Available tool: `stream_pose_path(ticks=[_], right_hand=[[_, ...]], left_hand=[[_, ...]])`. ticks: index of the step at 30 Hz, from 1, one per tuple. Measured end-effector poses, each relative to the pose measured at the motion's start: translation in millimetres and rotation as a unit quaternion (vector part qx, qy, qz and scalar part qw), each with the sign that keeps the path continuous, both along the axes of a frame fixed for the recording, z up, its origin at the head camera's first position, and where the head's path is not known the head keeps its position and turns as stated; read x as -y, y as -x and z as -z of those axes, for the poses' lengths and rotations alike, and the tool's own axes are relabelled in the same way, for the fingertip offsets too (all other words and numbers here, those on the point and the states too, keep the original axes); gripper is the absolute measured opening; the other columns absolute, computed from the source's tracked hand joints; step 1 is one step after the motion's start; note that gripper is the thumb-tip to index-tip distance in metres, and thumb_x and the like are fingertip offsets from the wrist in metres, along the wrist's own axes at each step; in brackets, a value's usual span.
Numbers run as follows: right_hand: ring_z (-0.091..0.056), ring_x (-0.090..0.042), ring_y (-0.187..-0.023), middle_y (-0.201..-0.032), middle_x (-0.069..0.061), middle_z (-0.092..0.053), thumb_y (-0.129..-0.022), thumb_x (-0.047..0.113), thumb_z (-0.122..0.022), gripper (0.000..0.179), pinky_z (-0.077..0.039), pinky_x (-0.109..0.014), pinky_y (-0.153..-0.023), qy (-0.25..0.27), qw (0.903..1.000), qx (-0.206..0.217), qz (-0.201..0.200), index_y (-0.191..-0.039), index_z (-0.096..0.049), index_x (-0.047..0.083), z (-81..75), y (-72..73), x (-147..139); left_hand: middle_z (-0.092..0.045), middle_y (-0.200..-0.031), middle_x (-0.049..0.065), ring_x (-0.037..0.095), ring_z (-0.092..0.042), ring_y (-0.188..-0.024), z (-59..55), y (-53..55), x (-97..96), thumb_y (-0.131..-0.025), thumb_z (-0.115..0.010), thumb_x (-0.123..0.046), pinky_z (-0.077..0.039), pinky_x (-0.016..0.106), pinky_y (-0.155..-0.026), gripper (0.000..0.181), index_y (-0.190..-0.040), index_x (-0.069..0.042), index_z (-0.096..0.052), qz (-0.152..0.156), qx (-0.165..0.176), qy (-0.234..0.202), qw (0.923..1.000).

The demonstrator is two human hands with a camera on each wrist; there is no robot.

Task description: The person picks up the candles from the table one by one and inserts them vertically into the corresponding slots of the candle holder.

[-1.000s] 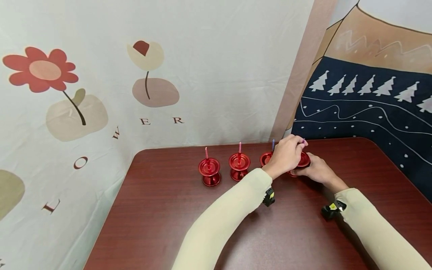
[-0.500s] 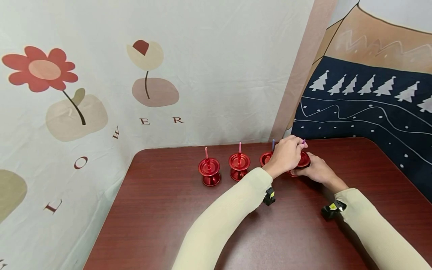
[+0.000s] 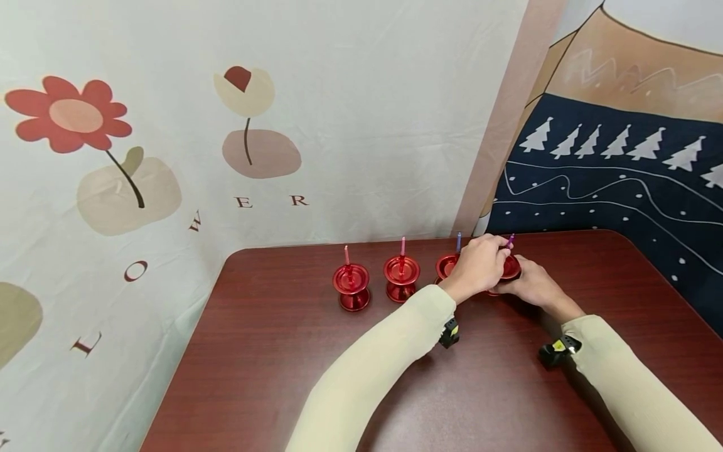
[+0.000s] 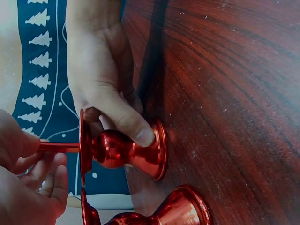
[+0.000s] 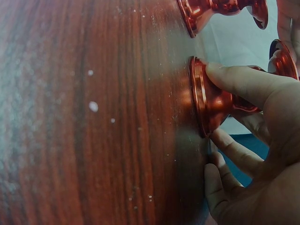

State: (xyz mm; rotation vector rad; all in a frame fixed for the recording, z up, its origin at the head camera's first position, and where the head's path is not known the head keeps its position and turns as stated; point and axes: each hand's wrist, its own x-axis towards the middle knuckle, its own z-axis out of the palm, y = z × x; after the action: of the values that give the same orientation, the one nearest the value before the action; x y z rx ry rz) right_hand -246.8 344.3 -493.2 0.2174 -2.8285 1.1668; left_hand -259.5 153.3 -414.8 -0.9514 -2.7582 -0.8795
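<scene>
The rightmost red metal candle holder stands upright on the table, partly hidden by both hands. My left hand is above its dish, pinching a thin purple candle at the top of the holder's red socket tube. My right hand grips the holder's lower stem and foot, its thumb lying along the flared base. Just to the left, behind my left wrist, another red holder bears a blue candle.
Further left stand two more red holders: one with a pink candle, the other with a paler pink candle. All are on a brown wooden table, near its far edge. A printed cloth hangs behind.
A little more of the purple candle shows above my left fingers, which have shifted slightly. My right hand keeps its grip on the holder, and the other holders have not moved.
</scene>
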Motion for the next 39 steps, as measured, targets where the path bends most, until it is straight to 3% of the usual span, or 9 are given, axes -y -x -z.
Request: stream_pose_path(ticks=[3, 6, 10, 13, 20, 24, 29, 34, 39], right_hand=[[-0.067, -0.042, -0.106, -0.122, -0.025, -0.072, -0.077, 0.031, -0.1, 0.077, -0.053, -0.056, -0.096, -0.016, 0.9999, -0.003, 0.002, -0.135, -0.065, -0.007, 13.6, 7.9, -9], [-0.066, -0.039, -0.104, -0.119, -0.023, -0.072, -0.079, 0.026, -0.098, 0.07, -0.054, -0.053, -0.094, -0.023, 0.9997, -0.002, 0.006, -0.133, -0.067, -0.007, 12.3, 8.6, -9], [-0.064, -0.049, -0.107, -0.12, -0.031, -0.068, -0.084, 0.018, -0.09, 0.065, -0.052, -0.064, -0.095, -0.02, 0.9996, 0.018, -0.003, -0.133, -0.064, -0.015, -11.9, -3.6, 5], [-0.063, -0.051, -0.11, -0.122, -0.032, -0.067, -0.085, 0.017, -0.089, 0.065, -0.05, -0.068, -0.097, -0.015, 0.9996, 0.022, -0.006, -0.134, -0.062, -0.016, -15.7, -6.3, 9], [-0.064, -0.048, -0.111, -0.122, -0.032, -0.069, -0.079, 0.022, -0.096, 0.074, -0.049, -0.065, -0.1, 0.008, 0.9998, 0.017, 0.005, -0.134, -0.063, -0.015, -5.9, 1.5, 4], [-0.057, -0.059, -0.126, -0.138, -0.043, -0.06, -0.084, 0.023, -0.093, 0.086, -0.041, -0.078, -0.108, -0.005, 0.9981, 0.061, 0.004, -0.144, -0.05, -0.021, -17.4, -2.8, 8], [-0.056, -0.058, -0.13, -0.142, -0.042, -0.059, -0.088, 0.023, -0.094, 0.087, -0.04, -0.077, -0.11, -0.009, 0.9961, 0.087, 0.01, -0.148, -0.047, -0.02, -21.7, -4.7, 8], [-0.053, -0.057, -0.132, -0.143, -0.041, -0.059, -0.088, 0.025, -0.094, 0.088, -0.037, -0.077, -0.111, -0.001, 0.9952, 0.097, 0.007, -0.149, -0.047, -0.018, -20.4, -4.1, 5], [-0.049, -0.057, -0.134, -0.146, -0.04, -0.056, -0.088, 0.025, -0.094, 0.09, -0.035, -0.078, -0.112, 0.018, 0.9937, 0.111, 0.001, -0.151, -0.045, -0.017, -23.1, -5.0, 3]], left_hand=[[-0.071, -0.144, 0.003, 0.013, -0.067, -0.13, -0.8, -3.6, 0.1, -0.113, -0.062, -0.022, -0.05, 0.022, -0.108, 0.036, -0.145, -0.009, -0.071, 0.002, 0.006, 0.011, 0.9999], [-0.07, -0.144, 0.004, 0.012, -0.067, -0.128, -2.2, -9.3, 3.5, -0.111, -0.064, -0.024, -0.051, 0.023, -0.107, 0.042, -0.15, -0.007, -0.067, 0.008, 0.011, 0.017, 0.9998], [-0.069, -0.144, 0.005, 0.012, -0.069, -0.124, -2.0, -16.8, 14.8, -0.108, -0.067, -0.027, -0.054, 0.023, -0.102, 0.05, -0.154, -0.006, -0.062, 0.021, 0.022, 0.007, 0.9995], [-0.068, -0.146, 0.004, 0.011, -0.067, -0.125, -0.1, -21.6, 26.8, -0.107, -0.068, -0.029, -0.053, 0.021, -0.102, 0.053, -0.155, -0.008, -0.06, 0.034, 0.03, -0.005, 0.999], [-0.068, -0.145, 0.001, 0.011, -0.066, -0.128, 0.2, -38.3, 63.3, -0.108, -0.068, -0.027, -0.047, 0.016, -0.103, 0.049, -0.154, -0.011, -0.062, 0.07, 0.052, -0.047, 0.9951], [-0.07, -0.138, 0.0, 0.011, -0.068, -0.122, 0.6, -49.5, 86.2, -0.107, -0.069, -0.025, -0.047, 0.015, -0.099, 0.043, -0.148, -0.012, -0.065, 0.083, 0.05, -0.073, 0.9926], [-0.07, -0.135, 0.0, 0.01, -0.067, -0.12, 3.0, -62.5, 120.5, -0.105, -0.072, -0.022, -0.048, 0.018, -0.102, 0.039, -0.142, -0.011, -0.068, 0.09, 0.037, -0.104, 0.9898], [-0.072, -0.133, 0.005, 0.02, -0.068, -0.121, 5.9, -71.2, 165.3, -0.102, -0.075, -0.018, -0.053, 0.033, -0.107, 0.037, -0.138, -0.008, -0.069, 0.072, 0.038, -0.124, 0.9889], [-0.074, -0.126, 0.01, 0.029, -0.07, -0.116, 13.6, -71.2, 214.3, -0.1, -0.077, -0.013, -0.056, 0.049, -0.103, 0.033, -0.132, -0.004, -0.072, 0.043, 0.052, -0.151, 0.9862]])
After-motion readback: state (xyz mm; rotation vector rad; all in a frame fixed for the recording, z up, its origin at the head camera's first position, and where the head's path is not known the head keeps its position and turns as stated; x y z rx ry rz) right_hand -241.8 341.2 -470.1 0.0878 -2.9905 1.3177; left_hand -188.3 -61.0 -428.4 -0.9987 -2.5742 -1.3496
